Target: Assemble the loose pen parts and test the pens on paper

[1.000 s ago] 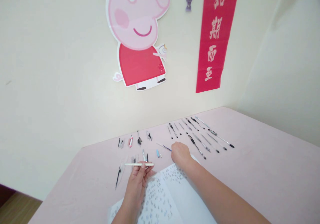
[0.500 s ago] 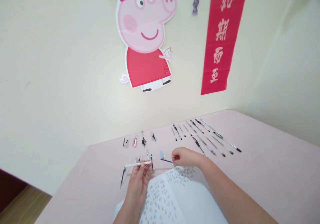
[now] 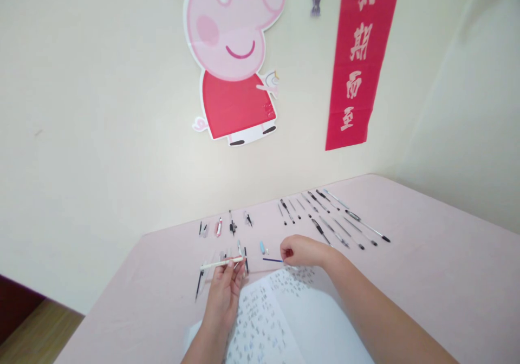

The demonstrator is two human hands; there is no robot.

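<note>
My left hand (image 3: 225, 290) is closed on a white pen barrel (image 3: 221, 263), held level above the pink table (image 3: 426, 277). My right hand (image 3: 303, 251) pinches the end of a thin blue refill (image 3: 272, 260) that points left toward the barrel's open end, a short gap apart. Both hands hover over the far edge of an open notebook (image 3: 280, 320) covered in handwriting.
Several pens and refills (image 3: 337, 220) lie in a row at the back right of the table. Small pen parts and caps (image 3: 229, 227) lie at the back left, with a light blue cap (image 3: 262, 247) near the refill. A cartoon pig cutout and red banner hang on the wall.
My right hand lifted the blue refill off the table and drew it toward me, turning it level with the barrel. My left hand tilted the white barrel slightly.
</note>
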